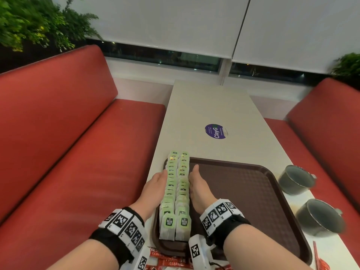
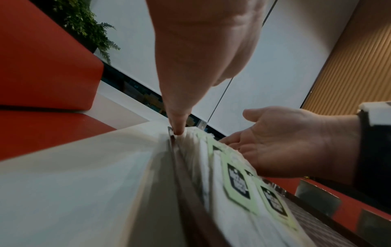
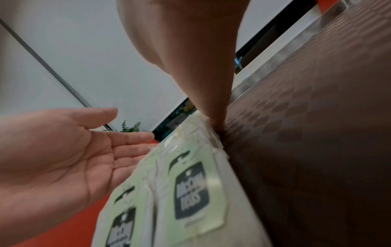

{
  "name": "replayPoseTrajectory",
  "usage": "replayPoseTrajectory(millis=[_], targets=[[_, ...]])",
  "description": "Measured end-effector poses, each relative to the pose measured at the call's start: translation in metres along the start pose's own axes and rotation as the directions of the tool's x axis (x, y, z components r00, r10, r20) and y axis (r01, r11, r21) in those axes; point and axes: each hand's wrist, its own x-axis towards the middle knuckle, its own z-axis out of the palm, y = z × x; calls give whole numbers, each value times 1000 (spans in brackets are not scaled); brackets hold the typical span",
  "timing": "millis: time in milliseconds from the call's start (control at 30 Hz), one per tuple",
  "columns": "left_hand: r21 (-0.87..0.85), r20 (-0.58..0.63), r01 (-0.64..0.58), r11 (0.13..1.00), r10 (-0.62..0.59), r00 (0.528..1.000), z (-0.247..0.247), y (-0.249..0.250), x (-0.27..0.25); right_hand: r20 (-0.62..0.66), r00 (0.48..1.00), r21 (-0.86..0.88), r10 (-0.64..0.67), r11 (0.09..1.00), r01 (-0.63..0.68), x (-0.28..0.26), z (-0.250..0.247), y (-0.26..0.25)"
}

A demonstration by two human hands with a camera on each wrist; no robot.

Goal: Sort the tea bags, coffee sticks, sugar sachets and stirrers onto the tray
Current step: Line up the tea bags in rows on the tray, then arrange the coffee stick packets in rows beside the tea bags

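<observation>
Two long rows of tea bags [image 1: 177,193] with pale green tags lie side by side along the left side of the brown tray [image 1: 253,191]. My left hand [image 1: 155,186] lies flat against the outer side of the left row, fingers straight. My right hand [image 1: 196,184] lies flat against the right row, on the tray floor. The wrist views show the tea bags [image 2: 239,182] [image 3: 190,192] squeezed between both open palms. Red coffee sticks [image 1: 169,261] lie on the table at the tray's near edge, partly hidden by my wrists.
Two dark metal cups [image 1: 296,179] [image 1: 319,217] stand on the white table [image 1: 210,108] right of the tray. A purple round sticker [image 1: 216,131] is on the table farther out. Red bench seats [image 1: 78,152] flank the table. Red stirrers [image 1: 317,256] lie at the near right.
</observation>
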Motion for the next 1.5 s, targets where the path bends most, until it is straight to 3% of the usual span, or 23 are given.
replayPoseTrajectory(millis=[500,733,833,967,1067,1233,1500], targets=[[-94,57,22,995,-16,998,-1,-10,8,-32,999,34,-10,999,12,15,2,-35],[-77,65,18,997,-13,998,-4,-6,3,34,999,-9,-34,999,34,23,4,-41],[-121,63,15,993,-8,998,-11,1,-11,-86,996,-72,-22,997,15,10,-6,-45],[-150,119,28,988,-10,993,-18,-5,-37,-8,998,-56,65,996,-65,-28,-27,-13],[-101,187,15,995,5,982,-16,-17,-57,-7,999,-120,45,992,-45,-53,-35,21],[-59,171,-49,997,59,983,-5,-19,-71,209,973,-35,94,995,-88,-74,-14,44],[-66,163,-49,997,60,985,-7,-17,-70,156,987,17,35,999,-38,-88,-9,38]])
